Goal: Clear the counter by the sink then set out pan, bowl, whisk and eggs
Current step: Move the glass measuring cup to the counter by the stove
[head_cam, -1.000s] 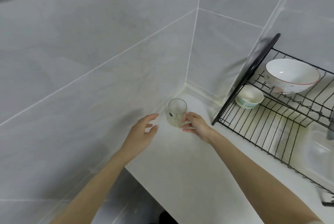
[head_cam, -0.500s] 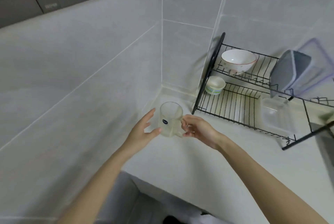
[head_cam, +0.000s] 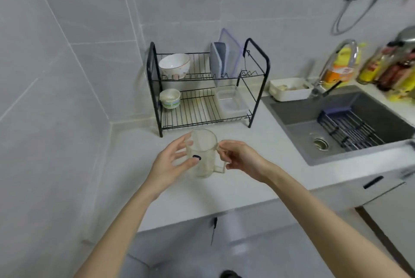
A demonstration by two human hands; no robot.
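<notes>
A clear glass mug [head_cam: 203, 154] with a small dark label is held up over the white counter [head_cam: 244, 185]. My right hand [head_cam: 241, 159] pinches its handle. My left hand [head_cam: 171, 162] lies against the mug's left side with fingers spread and thumb near the label. A large white bowl [head_cam: 174, 65] stands on the top shelf of the black dish rack [head_cam: 207, 86], and a small bowl [head_cam: 170, 98] with a green band sits on the lower shelf.
The rack also holds plastic lids [head_cam: 225, 57] and a clear container [head_cam: 231, 103]. A dark sink [head_cam: 343, 120] with a faucet [head_cam: 332, 64] and a blue drain basket [head_cam: 348, 127] lies to the right. A white tray [head_cam: 289, 89] and bottles [head_cam: 386, 68] stand behind it. Tiled wall on the left.
The mug has been lifted out of the counter corner and carried toward me, right hand on the handle, left hand moving onto its side. The view has swung right, showing the sink.
</notes>
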